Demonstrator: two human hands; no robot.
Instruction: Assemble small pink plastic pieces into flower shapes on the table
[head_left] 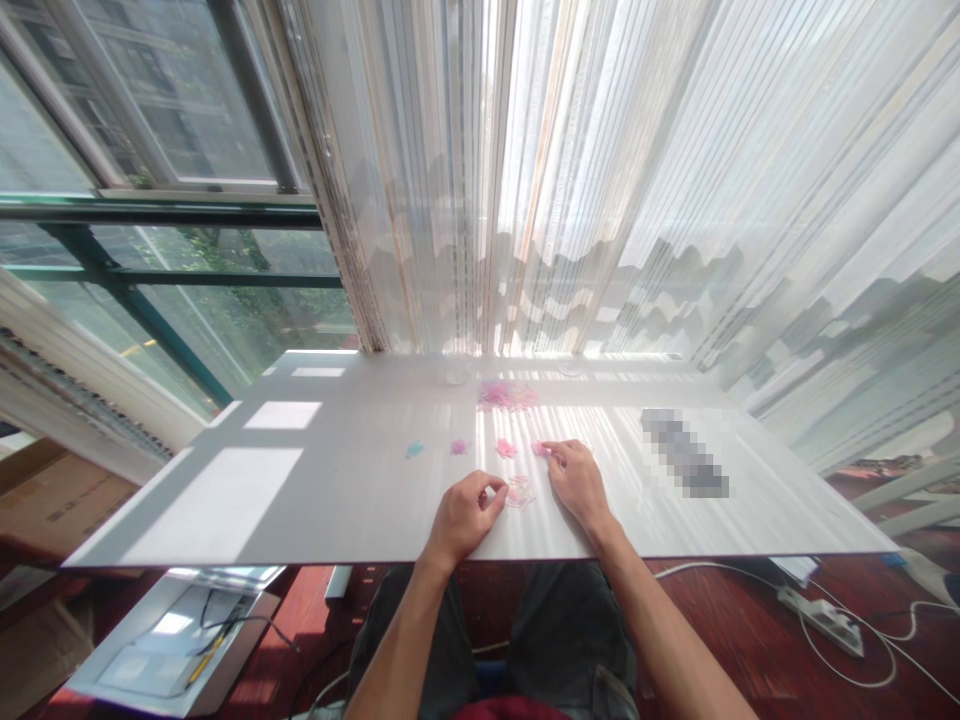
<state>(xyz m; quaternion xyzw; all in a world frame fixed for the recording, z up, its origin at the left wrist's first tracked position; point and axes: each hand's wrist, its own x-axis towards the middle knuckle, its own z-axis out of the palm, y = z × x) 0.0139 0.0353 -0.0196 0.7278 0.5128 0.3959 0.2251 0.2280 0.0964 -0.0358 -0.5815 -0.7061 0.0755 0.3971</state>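
Note:
Small heaps of thin, coloured, loop-like bands lie on the white table; their exact kind is too small to tell. My left hand is closed, thumb and index finger pinched at the left edge of a mixed pale heap. Whatever sits in that pinch is hidden. My right hand reaches to a pink heap, its thumb and index finger drawn together at the bands. In the same row are a red-pink heap, a purple heap and a blue heap. Behind them spreads a larger pink-purple heap.
A clear round object stands near the table's back edge. On the right lies a pixelated dark item. Striped sheer curtains hang behind the table. Below are a white box and a power strip with cables.

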